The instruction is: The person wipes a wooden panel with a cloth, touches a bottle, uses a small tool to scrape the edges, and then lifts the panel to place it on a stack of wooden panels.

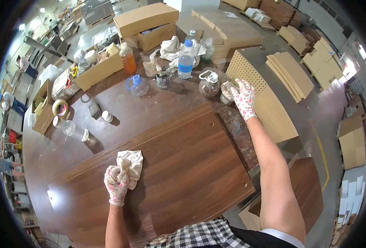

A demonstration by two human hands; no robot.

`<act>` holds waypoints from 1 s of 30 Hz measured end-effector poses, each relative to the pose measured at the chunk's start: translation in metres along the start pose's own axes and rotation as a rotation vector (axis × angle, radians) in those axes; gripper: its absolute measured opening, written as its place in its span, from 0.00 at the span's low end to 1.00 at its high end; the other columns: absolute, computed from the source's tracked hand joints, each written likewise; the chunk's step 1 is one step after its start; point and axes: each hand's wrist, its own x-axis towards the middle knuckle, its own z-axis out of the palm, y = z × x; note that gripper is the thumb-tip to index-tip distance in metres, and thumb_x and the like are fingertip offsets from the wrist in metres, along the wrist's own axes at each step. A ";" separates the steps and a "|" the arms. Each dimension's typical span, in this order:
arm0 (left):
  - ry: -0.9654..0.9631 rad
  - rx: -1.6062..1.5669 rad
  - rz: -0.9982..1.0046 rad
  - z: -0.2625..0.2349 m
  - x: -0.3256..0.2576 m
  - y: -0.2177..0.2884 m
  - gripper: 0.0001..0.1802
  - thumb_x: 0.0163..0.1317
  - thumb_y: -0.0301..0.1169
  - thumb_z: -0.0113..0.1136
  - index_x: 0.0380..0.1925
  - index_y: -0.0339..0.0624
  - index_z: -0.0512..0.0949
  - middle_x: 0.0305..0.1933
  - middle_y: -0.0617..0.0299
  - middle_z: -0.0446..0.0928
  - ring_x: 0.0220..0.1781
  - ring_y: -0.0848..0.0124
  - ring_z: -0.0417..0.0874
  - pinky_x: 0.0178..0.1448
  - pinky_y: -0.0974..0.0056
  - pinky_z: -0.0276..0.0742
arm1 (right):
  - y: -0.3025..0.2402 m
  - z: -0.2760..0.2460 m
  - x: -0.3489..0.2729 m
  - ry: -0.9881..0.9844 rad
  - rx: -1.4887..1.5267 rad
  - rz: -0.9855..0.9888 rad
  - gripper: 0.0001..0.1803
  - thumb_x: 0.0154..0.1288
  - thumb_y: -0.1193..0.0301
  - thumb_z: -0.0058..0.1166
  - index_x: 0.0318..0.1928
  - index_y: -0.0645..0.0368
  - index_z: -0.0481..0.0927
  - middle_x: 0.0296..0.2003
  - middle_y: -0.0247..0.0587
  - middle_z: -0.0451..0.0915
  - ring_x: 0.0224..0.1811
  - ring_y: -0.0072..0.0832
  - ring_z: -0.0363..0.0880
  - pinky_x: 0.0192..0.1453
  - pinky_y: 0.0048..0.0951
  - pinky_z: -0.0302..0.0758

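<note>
A stack of dark brown wood-grain panels point(183, 161) lies before me on the table. My left hand point(116, 186), in a white glove with pink spots, is closed on a crumpled white cloth point(132, 163) and presses it against the top panel. My right arm reaches out to the far right, past the panels' corner. There my right hand point(245, 99), gloved the same way, has its fingers and thumb around a crumpled beige rag point(229, 89) at the mouth of a small cup point(226, 99). How firmly it grips is partly hidden.
Along the table's far side stand a blue-capped water bottle point(186, 62), a bottle of orange liquid point(127, 58), a jug with a white handle point(209, 84) and a dirty can point(164, 80). Masking tape point(60, 108) lies left. Cardboard stacks point(269, 107) stand right; other people work far left.
</note>
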 end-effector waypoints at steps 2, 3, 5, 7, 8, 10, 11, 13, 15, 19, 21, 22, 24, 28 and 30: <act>0.001 0.031 -0.003 0.004 0.001 0.006 0.10 0.56 0.31 0.64 0.20 0.42 0.75 0.26 0.58 0.73 0.30 0.60 0.74 0.36 0.59 0.68 | 0.014 0.014 0.003 -0.071 -0.041 -0.016 0.22 0.59 0.60 0.58 0.54 0.51 0.79 0.54 0.45 0.77 0.56 0.40 0.72 0.62 0.42 0.65; 0.010 0.043 -0.003 0.003 0.001 0.007 0.10 0.56 0.31 0.64 0.21 0.42 0.75 0.26 0.58 0.72 0.30 0.60 0.74 0.36 0.59 0.69 | 0.011 0.011 0.005 -0.145 -0.010 0.013 0.22 0.59 0.60 0.58 0.53 0.51 0.79 0.52 0.44 0.78 0.55 0.40 0.73 0.62 0.41 0.66; 0.018 0.117 0.018 0.001 0.000 0.004 0.09 0.55 0.30 0.64 0.22 0.41 0.74 0.26 0.57 0.72 0.29 0.60 0.73 0.37 0.60 0.69 | 0.014 0.017 0.003 -0.114 0.045 -0.030 0.20 0.60 0.61 0.58 0.52 0.52 0.80 0.48 0.43 0.81 0.52 0.41 0.75 0.60 0.40 0.68; 0.024 0.132 0.020 -0.001 -0.001 0.004 0.09 0.55 0.30 0.64 0.22 0.41 0.74 0.27 0.57 0.72 0.29 0.60 0.73 0.37 0.60 0.69 | -0.009 -0.002 0.002 -0.100 0.301 -0.101 0.19 0.59 0.63 0.58 0.50 0.53 0.81 0.44 0.43 0.82 0.48 0.40 0.77 0.58 0.39 0.70; 0.021 0.137 0.032 -0.004 -0.001 0.004 0.09 0.54 0.29 0.64 0.22 0.41 0.74 0.27 0.57 0.72 0.29 0.60 0.74 0.37 0.60 0.69 | -0.033 -0.018 -0.001 -0.134 0.425 -0.154 0.18 0.59 0.63 0.58 0.49 0.54 0.81 0.42 0.43 0.82 0.47 0.40 0.78 0.57 0.39 0.71; 0.034 0.102 0.011 -0.004 0.000 0.007 0.08 0.53 0.28 0.64 0.22 0.41 0.73 0.27 0.57 0.72 0.30 0.60 0.74 0.37 0.60 0.70 | -0.085 -0.040 -0.017 -0.310 0.584 -0.327 0.15 0.60 0.64 0.59 0.46 0.54 0.82 0.39 0.41 0.82 0.45 0.38 0.79 0.53 0.38 0.74; 0.033 0.081 0.000 -0.005 -0.001 0.006 0.08 0.53 0.28 0.64 0.22 0.41 0.74 0.27 0.57 0.72 0.30 0.60 0.74 0.37 0.61 0.70 | -0.113 -0.049 -0.027 -0.315 0.633 -0.448 0.14 0.60 0.62 0.58 0.44 0.54 0.82 0.39 0.41 0.82 0.45 0.38 0.78 0.51 0.37 0.75; 0.027 0.040 -0.013 -0.001 0.000 0.005 0.08 0.52 0.27 0.64 0.22 0.41 0.74 0.27 0.57 0.72 0.30 0.61 0.74 0.37 0.61 0.70 | -0.155 -0.051 -0.050 -0.329 0.617 -0.575 0.13 0.62 0.60 0.56 0.42 0.53 0.82 0.37 0.40 0.81 0.43 0.37 0.78 0.48 0.37 0.75; 0.029 0.019 -0.014 0.001 0.001 0.007 0.07 0.51 0.27 0.64 0.22 0.41 0.74 0.27 0.57 0.73 0.30 0.61 0.74 0.37 0.61 0.70 | -0.178 -0.046 -0.068 -0.401 0.554 -0.572 0.12 0.63 0.58 0.55 0.40 0.51 0.81 0.35 0.39 0.79 0.41 0.38 0.77 0.47 0.39 0.75; 0.029 -0.033 0.002 -0.003 0.000 0.004 0.07 0.50 0.27 0.64 0.23 0.40 0.75 0.27 0.58 0.73 0.30 0.63 0.74 0.38 0.62 0.70 | -0.162 -0.054 -0.065 -0.391 0.371 -0.584 0.10 0.64 0.60 0.52 0.36 0.51 0.80 0.32 0.40 0.77 0.39 0.40 0.77 0.43 0.40 0.75; 0.015 -0.060 -0.007 -0.005 0.001 0.006 0.08 0.50 0.27 0.65 0.23 0.40 0.74 0.27 0.58 0.73 0.29 0.63 0.74 0.38 0.62 0.70 | -0.135 -0.061 -0.052 -0.382 0.309 -0.558 0.10 0.64 0.60 0.52 0.35 0.51 0.80 0.32 0.41 0.77 0.39 0.40 0.77 0.42 0.40 0.75; 0.019 -0.068 -0.009 -0.006 0.001 0.005 0.08 0.50 0.27 0.65 0.23 0.40 0.74 0.27 0.58 0.73 0.29 0.63 0.74 0.38 0.62 0.70 | -0.124 -0.063 -0.045 -0.464 0.211 -0.404 0.09 0.63 0.60 0.53 0.34 0.50 0.80 0.30 0.41 0.77 0.37 0.40 0.77 0.41 0.41 0.75; 0.029 -0.063 -0.018 -0.004 0.002 0.006 0.09 0.50 0.27 0.66 0.23 0.39 0.74 0.26 0.58 0.73 0.29 0.63 0.73 0.37 0.62 0.70 | -0.124 -0.067 -0.043 -0.537 0.102 -0.246 0.08 0.62 0.61 0.53 0.33 0.49 0.80 0.29 0.42 0.77 0.36 0.41 0.77 0.41 0.42 0.74; 0.026 -0.118 -0.054 -0.002 0.000 0.005 0.08 0.51 0.27 0.65 0.23 0.39 0.74 0.27 0.59 0.72 0.30 0.65 0.72 0.37 0.62 0.69 | -0.183 -0.052 -0.078 -0.340 0.441 -0.575 0.09 0.62 0.59 0.53 0.33 0.50 0.79 0.29 0.41 0.77 0.37 0.42 0.77 0.42 0.42 0.75; 0.021 -0.147 -0.031 -0.001 -0.001 0.001 0.08 0.51 0.26 0.64 0.22 0.39 0.74 0.28 0.59 0.72 0.30 0.65 0.72 0.38 0.63 0.69 | -0.174 -0.046 -0.074 -0.349 0.392 -0.578 0.09 0.62 0.59 0.53 0.34 0.50 0.79 0.29 0.42 0.77 0.36 0.41 0.77 0.44 0.41 0.75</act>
